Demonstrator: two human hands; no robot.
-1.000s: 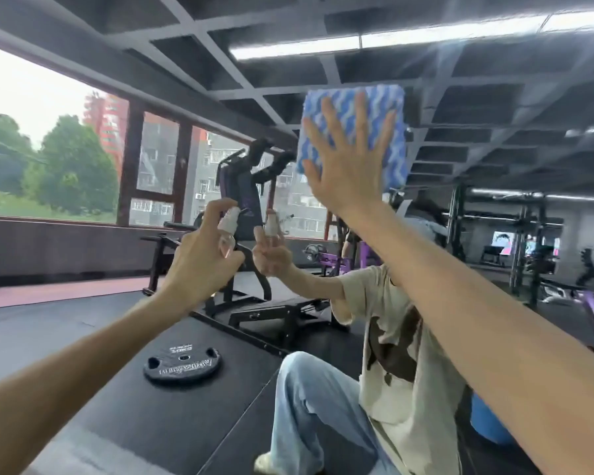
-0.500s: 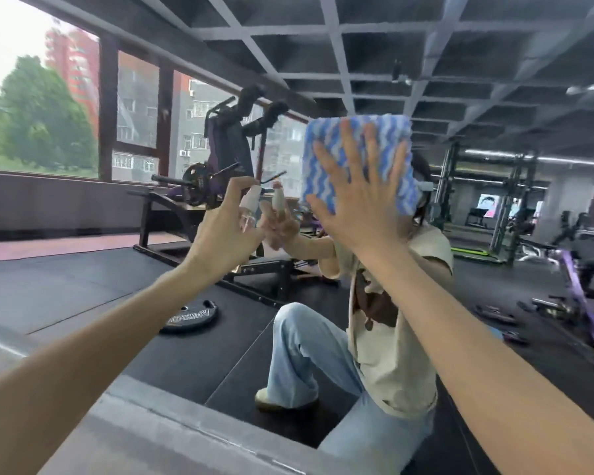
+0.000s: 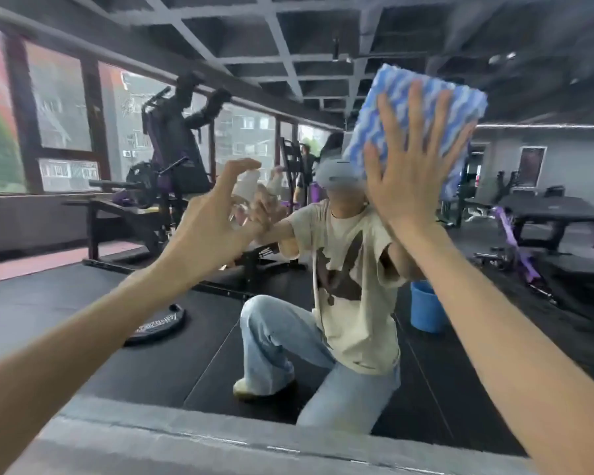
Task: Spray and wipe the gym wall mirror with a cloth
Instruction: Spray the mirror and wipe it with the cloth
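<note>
Pressing flat against the mirror [image 3: 151,358], the right hand [image 3: 410,173] pins the cloth [image 3: 422,97] to the glass in the upper right of the view. Its grip is wide: the fingers are straight and spread over the cloth. The cloth is blue with white wavy stripes. Its upper edge and right corner show above the fingers, while its lower part is hidden behind the hand.

The left hand [image 3: 210,217] is lower, near the middle of the view. Its grip is closed round the small spray bottle [image 3: 246,183], with the forefinger arched over the top. The bottle is pale and blurred, and only its upper part shows between the fingers. The nozzle cannot be made out. The reflection of the same hand and bottle lies just behind, so the outlines are hard to separate, and whether the bottle touches the glass cannot be told.

The mirror shows the person kneeling on a dark floor, in a beige shirt and light jeans. A blue bucket [image 3: 426,306] stands behind, partly hidden by the right forearm. A black weight plate [image 3: 158,325] lies on the floor, cut by the left forearm. A dark training machine [image 3: 175,156] stands before the windows [image 3: 60,97]. A grey ledge [image 3: 186,443] runs under the glass.
</note>
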